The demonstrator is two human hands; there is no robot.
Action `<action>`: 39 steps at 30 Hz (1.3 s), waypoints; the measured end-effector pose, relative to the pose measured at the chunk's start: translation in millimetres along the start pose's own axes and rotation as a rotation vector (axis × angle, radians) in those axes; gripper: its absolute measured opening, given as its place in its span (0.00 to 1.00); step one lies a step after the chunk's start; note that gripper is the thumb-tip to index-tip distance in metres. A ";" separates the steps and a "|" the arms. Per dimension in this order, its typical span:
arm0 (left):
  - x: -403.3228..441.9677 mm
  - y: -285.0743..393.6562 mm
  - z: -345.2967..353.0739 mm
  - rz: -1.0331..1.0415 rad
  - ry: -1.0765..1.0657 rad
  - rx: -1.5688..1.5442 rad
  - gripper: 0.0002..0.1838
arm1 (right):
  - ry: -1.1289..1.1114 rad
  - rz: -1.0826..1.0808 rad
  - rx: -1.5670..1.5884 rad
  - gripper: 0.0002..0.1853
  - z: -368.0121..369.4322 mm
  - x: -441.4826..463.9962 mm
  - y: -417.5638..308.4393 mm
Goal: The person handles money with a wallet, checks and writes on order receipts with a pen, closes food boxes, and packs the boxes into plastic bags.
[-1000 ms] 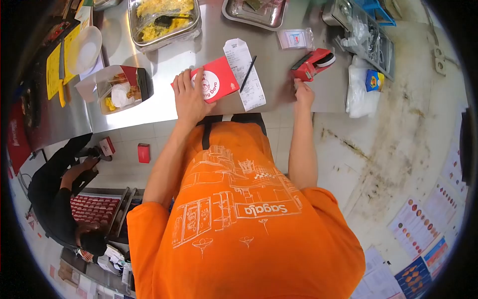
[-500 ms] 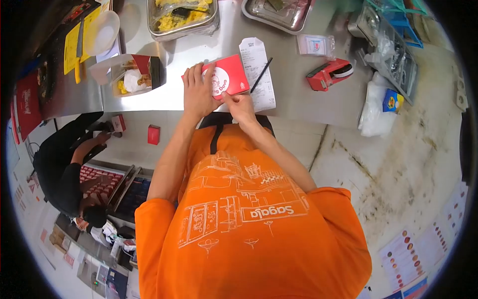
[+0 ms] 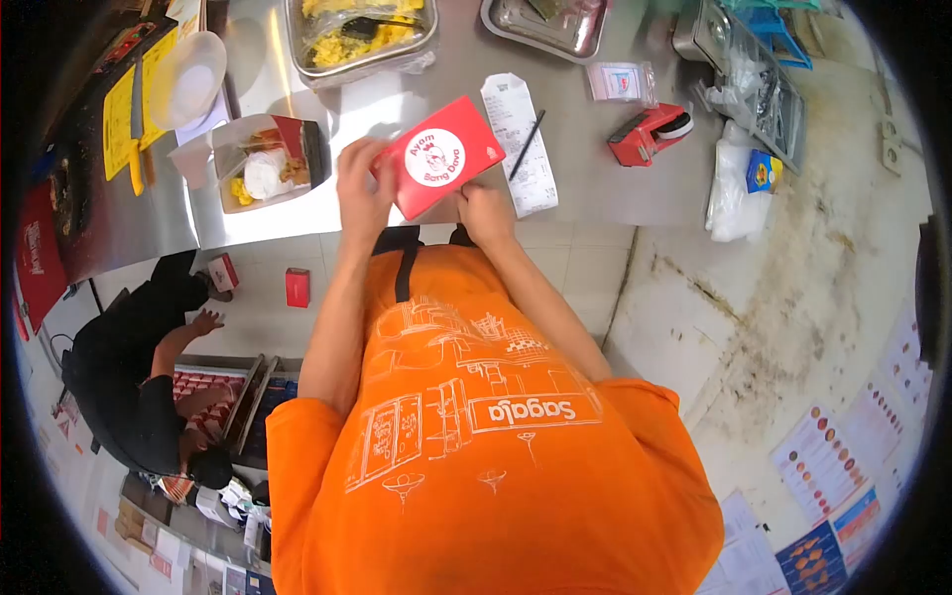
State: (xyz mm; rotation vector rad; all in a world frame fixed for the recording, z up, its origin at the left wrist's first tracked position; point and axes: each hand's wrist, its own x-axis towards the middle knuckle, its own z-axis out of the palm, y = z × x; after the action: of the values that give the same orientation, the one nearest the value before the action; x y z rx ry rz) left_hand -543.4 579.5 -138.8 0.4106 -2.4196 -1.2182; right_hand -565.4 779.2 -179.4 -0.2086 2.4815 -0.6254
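Observation:
A closed red food box [image 3: 479, 139] with a round white label is held tilted over the steel counter. My left hand [image 3: 363, 193] grips its left edge, the fingers bent round the side. At the lower right edge, my right hand [image 3: 487, 214] is closed against the box, its fingertips partly hidden underneath. Just right of the box lies a long printed receipt [image 3: 513, 114], with a black pen [image 3: 527, 146] across it. An open food box [image 3: 233, 159] with food and a white wrapped bundle in it stands to the left.
A metal tray [image 3: 363, 70] of yellow food and another steel tray [image 3: 546, 48] stand at the back. A red tape dispenser [image 3: 636, 141] sits right; a knife [image 3: 137, 149] lies on a yellow board [image 3: 120, 117] left. A person in black [image 3: 119, 347] bends beside the counter at left.
The red box has been lifted and turned, so its label shows fully. My left hand has slid from its top to its left edge. The person in black has drawn their hand back.

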 end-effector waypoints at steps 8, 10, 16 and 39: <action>0.4 -170.8 -189.7 -0.573 0.261 0.097 0.31 | -0.128 -0.247 0.248 0.26 28.4 -7.8 -191.6; 14.9 -182.3 -197.6 -0.511 -0.003 0.190 0.25 | -0.079 -0.215 0.275 0.26 56.7 27.9 -223.9; 15.4 -185.9 -210.4 -0.445 -0.049 0.283 0.16 | -0.126 -0.230 0.246 0.16 82.2 75.5 -213.2; -11.1 45.4 -59.7 -0.218 0.107 0.034 0.16 | 0.219 -0.280 0.289 0.13 -165.4 17.2 -43.8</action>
State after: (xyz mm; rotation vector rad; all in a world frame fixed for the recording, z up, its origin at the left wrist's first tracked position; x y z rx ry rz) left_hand -509.0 568.9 -72.1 0.7467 -2.3546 -1.2102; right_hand -671.9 800.3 -46.0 -0.3979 2.5490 -1.1704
